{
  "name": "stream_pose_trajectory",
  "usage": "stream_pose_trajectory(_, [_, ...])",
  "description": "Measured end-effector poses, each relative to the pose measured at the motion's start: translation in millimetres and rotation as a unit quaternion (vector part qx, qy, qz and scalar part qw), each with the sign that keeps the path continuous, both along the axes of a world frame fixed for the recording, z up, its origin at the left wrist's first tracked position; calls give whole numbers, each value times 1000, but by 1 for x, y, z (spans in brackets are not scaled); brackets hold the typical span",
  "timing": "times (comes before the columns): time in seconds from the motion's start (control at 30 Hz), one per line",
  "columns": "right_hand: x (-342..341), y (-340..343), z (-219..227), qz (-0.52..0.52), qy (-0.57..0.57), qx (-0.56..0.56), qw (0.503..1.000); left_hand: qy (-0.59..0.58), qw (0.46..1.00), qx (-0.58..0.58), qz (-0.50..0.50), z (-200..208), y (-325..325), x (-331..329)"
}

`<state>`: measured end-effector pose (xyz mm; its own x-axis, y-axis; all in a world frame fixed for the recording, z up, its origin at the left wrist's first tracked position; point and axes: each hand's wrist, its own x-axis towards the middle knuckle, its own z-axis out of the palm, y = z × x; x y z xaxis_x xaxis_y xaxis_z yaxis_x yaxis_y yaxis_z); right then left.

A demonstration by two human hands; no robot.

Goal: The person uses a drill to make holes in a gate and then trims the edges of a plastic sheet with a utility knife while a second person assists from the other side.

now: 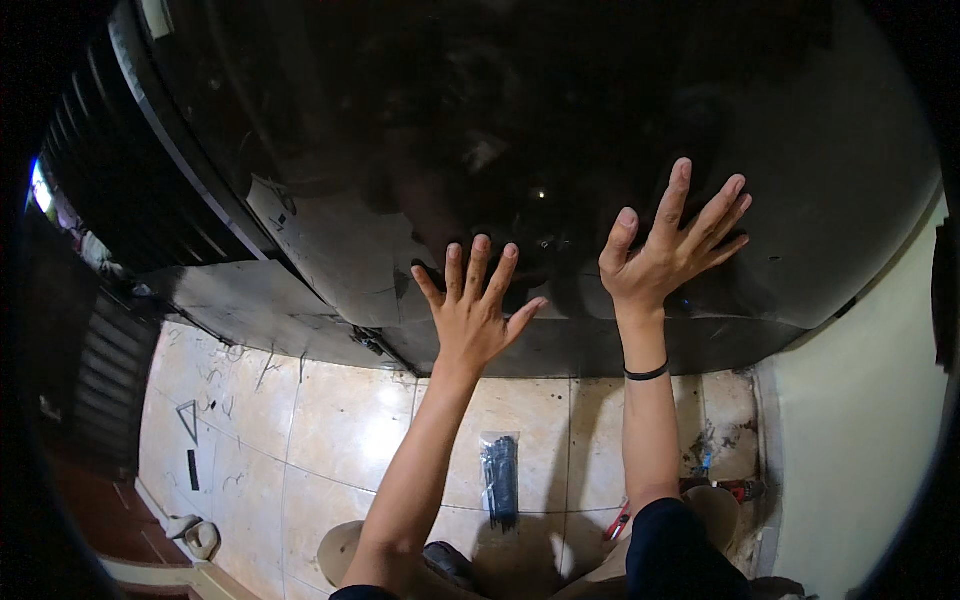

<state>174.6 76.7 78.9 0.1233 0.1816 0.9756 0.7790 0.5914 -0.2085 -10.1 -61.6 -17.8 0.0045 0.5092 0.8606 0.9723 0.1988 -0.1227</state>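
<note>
A large glossy black panel (560, 120) with a curved look and a few small marks fills the upper view. My left hand (472, 315) lies against its lower middle, fingers spread, holding nothing. Farther right and a little higher, my right hand (665, 255) is also at the panel, thumb and fingers apart, with nothing in it. Whether the whole right palm touches the surface I cannot tell. A black band (646, 373) circles my right wrist. Between my forearms, a clear bag of black cable ties (500, 480) lies on the floor.
Pale floor tiles (350, 410) carry a triangular square (189, 422), a black strip (193, 470) and scattered dark scraps at left. A red tool (618, 523) lies by my right knee; another red and black tool (738, 490) sits near the pale wall (850, 430). Dark ribbed panels (140, 190) stand left.
</note>
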Motion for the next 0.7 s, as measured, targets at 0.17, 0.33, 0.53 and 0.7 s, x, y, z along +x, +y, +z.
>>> stream_pose_trajectory(0.17, [5,0,0,-7,-40,16,999,-28,995,99,-15,-21,25,4])
stream_pose_trajectory(0.33, [21,1,-3,19,-68,41,997,-63,981,180,-44,-9,39,35])
stream_pose_trajectory(0.53, [56,-33,-11,240,-345,15,907,-123,957,257,-51,-4,44,45])
stream_pose_trajectory(0.7, [57,-84,36,304,-415,-71,854,-136,961,233,-60,-3,48,50])
